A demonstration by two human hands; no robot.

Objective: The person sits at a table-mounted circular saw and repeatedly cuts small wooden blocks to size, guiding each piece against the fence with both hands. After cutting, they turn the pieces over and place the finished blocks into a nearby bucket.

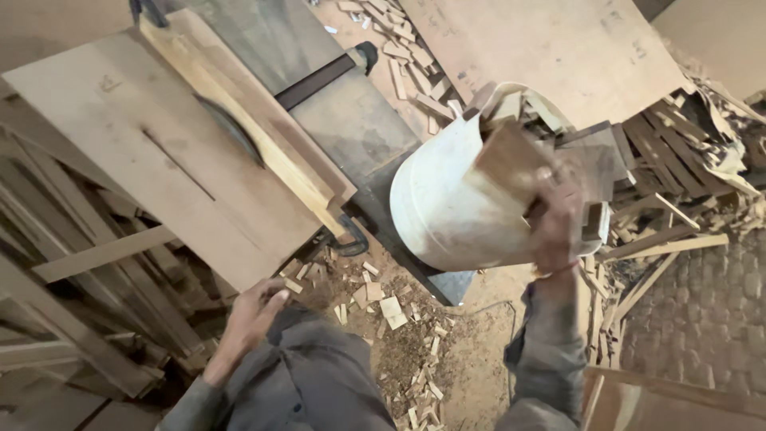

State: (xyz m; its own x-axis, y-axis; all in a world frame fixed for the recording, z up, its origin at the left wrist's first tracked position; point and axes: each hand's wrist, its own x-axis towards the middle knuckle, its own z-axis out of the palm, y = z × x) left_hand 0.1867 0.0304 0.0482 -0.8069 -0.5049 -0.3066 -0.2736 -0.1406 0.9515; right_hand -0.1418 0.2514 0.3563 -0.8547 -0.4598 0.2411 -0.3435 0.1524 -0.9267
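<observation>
A wide saw table [144,168] fills the upper left, its wooden top tilted in the view, with a dark curved saw blade [231,132] standing up through it near the middle. A long wooden fence board [255,128] runs slantwise across the table just beside the blade, and a dark clamp [349,239] grips it at the table's near edge. A big sheet of plywood [550,56] lies on the ground beyond the table's far right corner.

A white bucket [447,207] sits tipped on its side off the table's right edge, its mouth turned to the right and packed with wood offcuts. The right hand [558,219] is at the bucket's mouth, fingers closed on a flat wooden block [507,164] that pokes out over the rim. To the right of the bucket lies a heap of dark slats [670,160].

The left hand [255,311] hangs below the table's near edge, close to the grey clothing, fingers loosely curled and holding nothing. Small wood scraps [391,311] and sawdust lie scattered on the dirt floor [479,351] between the two arms.
</observation>
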